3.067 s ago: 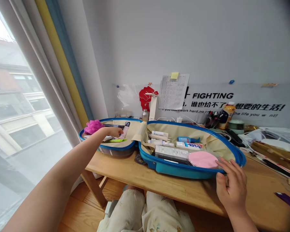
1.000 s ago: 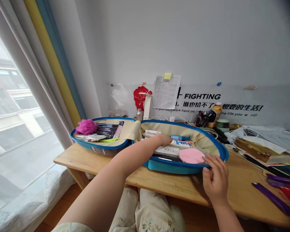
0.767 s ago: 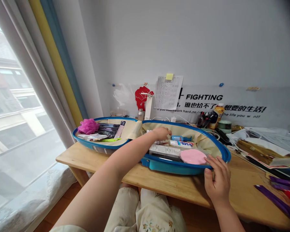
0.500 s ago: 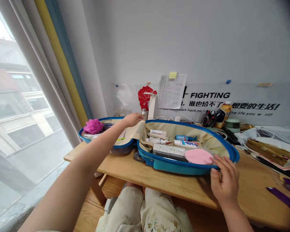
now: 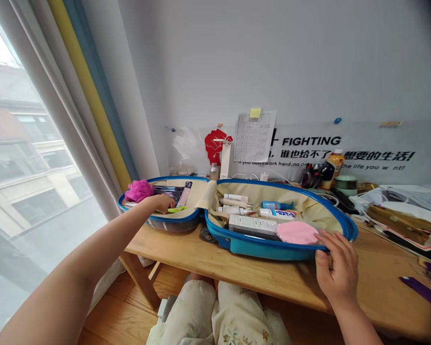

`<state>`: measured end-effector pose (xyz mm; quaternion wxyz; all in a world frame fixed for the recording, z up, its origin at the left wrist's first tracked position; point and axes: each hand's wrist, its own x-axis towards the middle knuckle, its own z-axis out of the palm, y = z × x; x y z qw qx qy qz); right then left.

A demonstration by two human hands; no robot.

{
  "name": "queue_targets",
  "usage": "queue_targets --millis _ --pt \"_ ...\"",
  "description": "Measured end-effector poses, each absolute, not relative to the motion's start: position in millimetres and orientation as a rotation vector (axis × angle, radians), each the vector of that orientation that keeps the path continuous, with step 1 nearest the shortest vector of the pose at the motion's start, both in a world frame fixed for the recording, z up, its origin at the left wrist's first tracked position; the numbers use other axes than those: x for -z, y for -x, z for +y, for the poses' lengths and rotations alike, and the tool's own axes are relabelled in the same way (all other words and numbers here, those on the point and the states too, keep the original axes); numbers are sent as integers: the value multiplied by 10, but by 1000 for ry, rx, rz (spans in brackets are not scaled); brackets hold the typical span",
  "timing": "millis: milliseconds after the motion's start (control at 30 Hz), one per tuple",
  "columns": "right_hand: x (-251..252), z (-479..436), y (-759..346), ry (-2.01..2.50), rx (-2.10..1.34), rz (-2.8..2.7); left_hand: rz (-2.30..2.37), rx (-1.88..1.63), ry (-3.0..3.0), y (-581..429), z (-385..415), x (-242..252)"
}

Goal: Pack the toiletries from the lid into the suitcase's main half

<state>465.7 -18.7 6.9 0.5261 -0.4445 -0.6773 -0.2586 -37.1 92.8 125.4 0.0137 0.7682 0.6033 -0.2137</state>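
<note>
A blue suitcase (image 5: 273, 251) lies unfolded on the wooden table, both halves facing up. My left hand (image 5: 163, 203) is down in the left half, beside a yellow-green item (image 5: 177, 209); its fingers are bent and mostly hidden. A pink bath puff (image 5: 139, 190) and dark, thin packaged items (image 5: 168, 191) lie around it. My right hand (image 5: 339, 263) rests over the front right rim with fingers stretched out, near a pink oval pad (image 5: 297, 232). Inside the right half are a toothpaste tube (image 5: 278, 213), a blue bottle (image 5: 277, 205), a white box (image 5: 253, 224) and several pale tubes (image 5: 235, 197).
Behind the suitcase stand a small silver-capped bottle (image 5: 213, 171) and a white upright stand (image 5: 225, 160). To the right are an orange-labelled bottle (image 5: 333, 168), a green container (image 5: 345, 185), cables and a gold pouch (image 5: 402, 223). Purple strips (image 5: 424, 292) lie at the table's right edge.
My left hand has moved left and down from the suitcase's far middle edge into the left half. My right hand stays on the rim.
</note>
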Motion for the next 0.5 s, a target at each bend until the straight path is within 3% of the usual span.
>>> queue_targets --millis 300,500 --pt "-93 -199 -4619 1038 606 -1601 1957 600 -2401 411 863 -1218" --pt "-96 -201 -4619 1050 602 -1608 2003 228 -2428 272 922 -1464"
